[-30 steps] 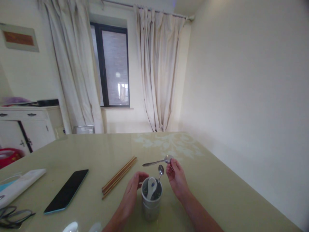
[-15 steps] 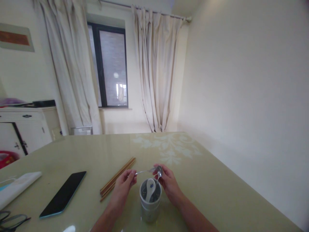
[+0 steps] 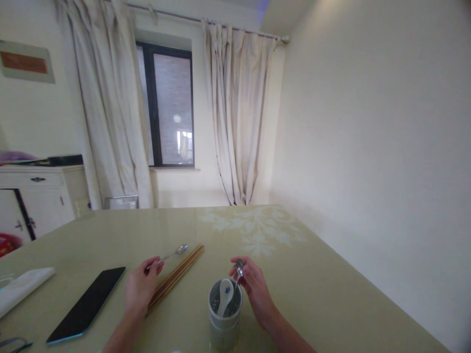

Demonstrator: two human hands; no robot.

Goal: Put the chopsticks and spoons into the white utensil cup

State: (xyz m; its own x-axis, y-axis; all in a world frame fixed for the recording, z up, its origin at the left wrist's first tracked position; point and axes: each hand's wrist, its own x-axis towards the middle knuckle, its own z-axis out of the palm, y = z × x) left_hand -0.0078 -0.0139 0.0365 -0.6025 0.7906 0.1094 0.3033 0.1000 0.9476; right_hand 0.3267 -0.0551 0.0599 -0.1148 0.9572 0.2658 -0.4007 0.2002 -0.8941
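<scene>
My left hand (image 3: 142, 284) pinches the handle of a metal spoon (image 3: 181, 249), whose bowl points right and away over the table. Beside that hand lies a bundle of wooden chopsticks (image 3: 180, 272), partly hidden under it. A grey cylindrical holder (image 3: 225, 328) stands upright in front of me. In it lean a white ceramic spoon (image 3: 225, 296) with a small blue mark and a second metal spoon (image 3: 240, 268), bowl upward. My right hand (image 3: 255, 284) has its fingers curled about the bowl of this second spoon, just above the holder's rim.
A dark flat tablet (image 3: 88, 304) lies to the left on the glossy table (image 3: 324, 294). Farther left are a white flat object (image 3: 25, 289) and part of some glasses or scissors (image 3: 14, 344) at the edge. A wall (image 3: 386, 147) borders the right side.
My left hand has moved left with its spoon, away from the holder to above the chopsticks. My right hand stays at the spoon in the holder. The view has shifted slightly.
</scene>
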